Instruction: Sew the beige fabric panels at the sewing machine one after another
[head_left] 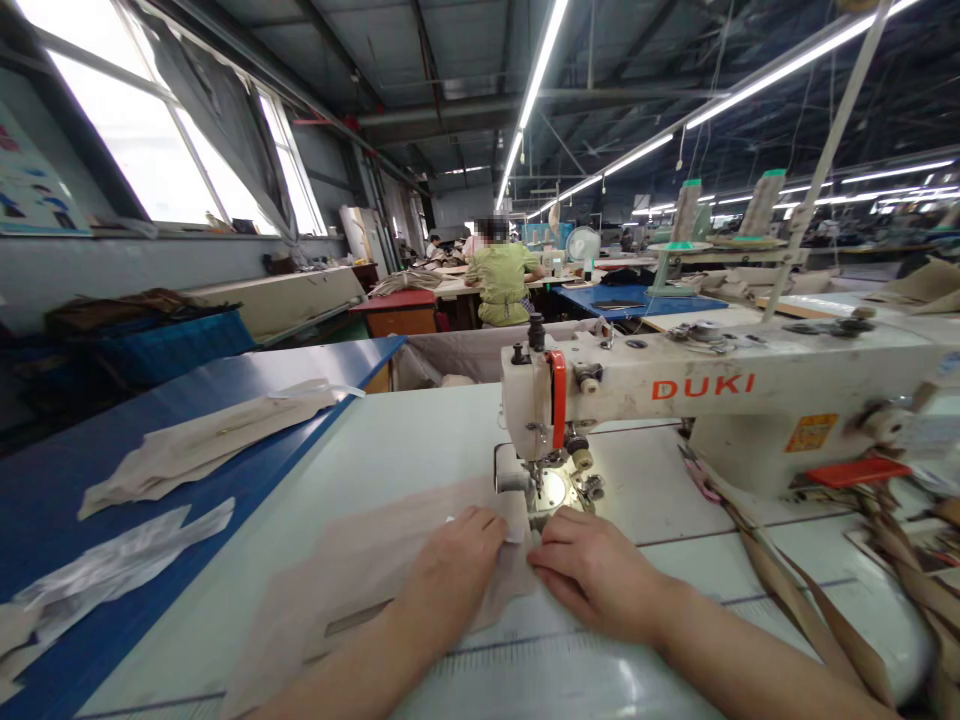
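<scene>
A thin, pale pinkish-beige fabric piece (360, 560) lies on the sewing table, with a narrow slit-like strip near its lower part. My left hand (457, 565) rests on its right part, fingers curled together and gripping the cloth beside a small white edge. Just right of it, my right hand (592, 570) is closed, thumb and fingers pinching the fabric's right edge. Both hands are directly in front of the sewing machine (622, 380), close to its lit needle plate (553, 488). The fingertips partly hide the edge of the cloth.
Beige fabric pieces (210, 435) and white sheets (127, 560) lie on the blue side table (52, 480). Scissors (701, 475) and long tan strips (802, 600) lie to the right. Thread cones (686, 212) stand behind the machine. A person (501, 275) sits further ahead.
</scene>
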